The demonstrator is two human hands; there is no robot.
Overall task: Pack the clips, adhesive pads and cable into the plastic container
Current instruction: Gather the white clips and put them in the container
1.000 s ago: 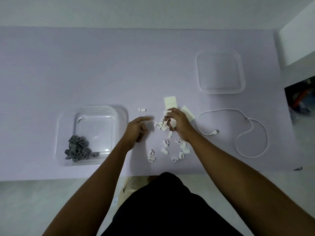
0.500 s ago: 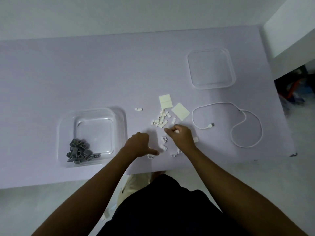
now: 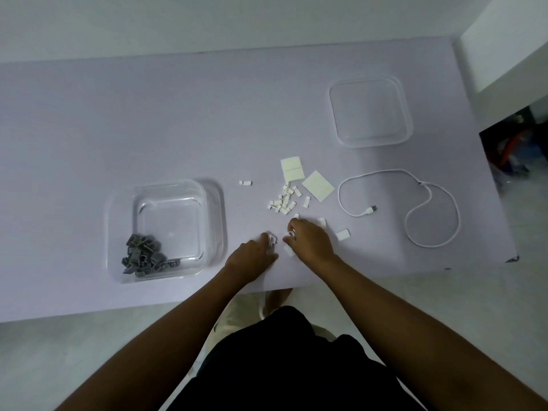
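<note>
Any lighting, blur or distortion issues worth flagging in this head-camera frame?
Head view: dim, even light; wide-angle lens bows the table edges; faint glare on the plastic container rim; white clips by the left hand and right hand look soft.

Glossy clear plastic container (image 3: 166, 226), matt lilac table (image 3: 148, 120)

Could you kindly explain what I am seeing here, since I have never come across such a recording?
There is no machine: a person wears a camera on the head, looking down at their own arms. On the table a plastic container holds grey clips; a clear lid lies far right. Loose between them lie white clips, adhesive pads and a cable. The left hand and right hand each seem to pinch one of the white clips.
</note>
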